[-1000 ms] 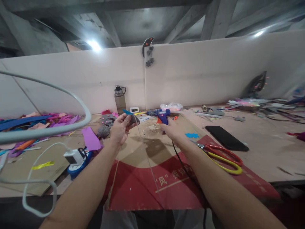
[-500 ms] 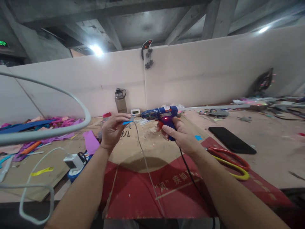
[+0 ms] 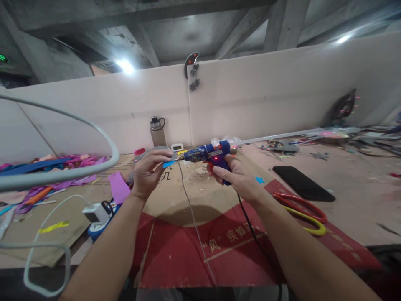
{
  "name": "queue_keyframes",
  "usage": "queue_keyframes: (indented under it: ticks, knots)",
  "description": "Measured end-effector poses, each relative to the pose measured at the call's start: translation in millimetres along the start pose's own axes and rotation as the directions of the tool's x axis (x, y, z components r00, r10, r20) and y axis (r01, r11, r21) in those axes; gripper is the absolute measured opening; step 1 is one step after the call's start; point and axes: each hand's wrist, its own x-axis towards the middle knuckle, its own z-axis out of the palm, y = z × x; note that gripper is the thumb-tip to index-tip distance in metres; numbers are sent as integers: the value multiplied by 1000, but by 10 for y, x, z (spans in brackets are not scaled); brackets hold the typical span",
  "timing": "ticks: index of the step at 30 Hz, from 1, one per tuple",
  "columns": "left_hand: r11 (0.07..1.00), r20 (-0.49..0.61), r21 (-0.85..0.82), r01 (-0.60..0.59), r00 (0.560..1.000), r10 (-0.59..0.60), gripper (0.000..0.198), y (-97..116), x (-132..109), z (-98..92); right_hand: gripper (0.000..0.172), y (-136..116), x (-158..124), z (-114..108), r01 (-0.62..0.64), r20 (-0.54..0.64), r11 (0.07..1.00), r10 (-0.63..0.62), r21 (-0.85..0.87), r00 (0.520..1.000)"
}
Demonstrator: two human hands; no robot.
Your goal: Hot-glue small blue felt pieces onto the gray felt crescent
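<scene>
My right hand (image 3: 233,175) is wrapped round the grip of a blue hot glue gun (image 3: 206,153) with a red light lit, held above the cardboard sheet (image 3: 194,234). Its nozzle points left and meets a small blue piece (image 3: 169,163) that my left hand (image 3: 147,171) pinches between thumb and fingers. A thin grey string (image 3: 188,200) hangs down from that piece toward me. The gun's black cord (image 3: 250,225) trails back under my right forearm.
Red-and-yellow scissors (image 3: 302,211) and a black phone (image 3: 302,188) lie right of my right arm. A purple felt piece (image 3: 118,187), a white charger (image 3: 94,212) and coloured scraps (image 3: 46,171) sit left. A water bottle (image 3: 157,131) stands by the white partition (image 3: 266,100).
My right hand lifted the glue gun from the table and brought its nozzle to the blue piece. My left hand raised and steadied that piece.
</scene>
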Motion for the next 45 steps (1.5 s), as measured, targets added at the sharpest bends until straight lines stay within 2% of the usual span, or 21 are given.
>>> queue_keyframes:
  ticks: [9, 12, 14, 16, 19, 21, 24, 29, 45]
  knots:
    - [1000, -35, -17, 22, 999, -22, 11, 35, 13, 10, 23, -5, -1, -7, -14, -14, 999, 13, -30, 1000]
    - [997, -85, -12, 79, 993, -80, 7, 62, 20, 21, 23, 3, -1, -10, -21, -25, 999, 21, -25, 999]
    - [987, -126, -39, 154, 979, -158, 6, 69, 12, 49, 23, 2, 1, -3, -14, -34, 1000, 14, -19, 999]
    - [956, -157, -119, 268, 946, -285, 10, 65, -7, 97, 23, -5, 3, 13, 2, -43, 1000, -3, -14, 999]
    - [852, -159, -287, 438, 856, -493, 17, 45, -43, 182, 23, -20, 4, 44, 34, -67, 999, -35, -6, 997]
    - [783, -127, -380, 492, 811, -571, 19, 37, -58, 229, 22, -31, 3, 64, 57, -94, 998, -58, -12, 994]
    - [719, -95, -455, 526, 774, -626, 21, 39, -59, 264, 23, -42, 1, 82, 76, -124, 996, -82, -48, 989]
    - [678, -91, -483, 555, 738, -669, 21, 47, -39, 263, 26, -34, 3, 79, 101, -125, 984, -119, -144, 985]
    - [669, -78, -489, 560, 736, -673, 22, 57, -31, 262, 23, -24, 2, 73, 88, -127, 978, -114, -191, 985]
